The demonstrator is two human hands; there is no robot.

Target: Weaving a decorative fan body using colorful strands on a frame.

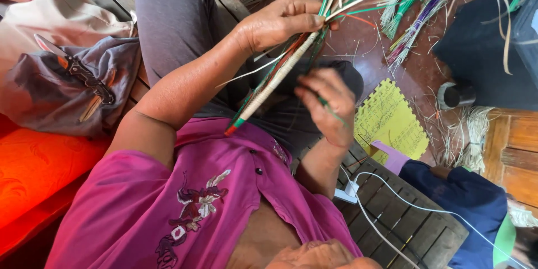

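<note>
My left hand (280, 22) grips a bundle of green, red and pale straw strips (280, 75), whose lower part is bound with a cream strip into a stiff stick. The bundle's loose ends fan out above the hand, and its bound tip points down toward my pink shirt. My right hand (328, 106) is just below and to the right of the bundle, pinching a thin green strip (330, 109) between its fingers. Both hands are over my lap in grey trousers.
I sit on a slatted wooden bench (403, 224). A grey bag with a folding knife (84, 73) on it lies to the left, above an orange cushion (33, 168). Coloured strips (414, 22), a yellow sheet (389, 120), a metal cup (454, 95) and a white cable (386, 190) lie to the right. A person in blue (465, 202) sits at lower right.
</note>
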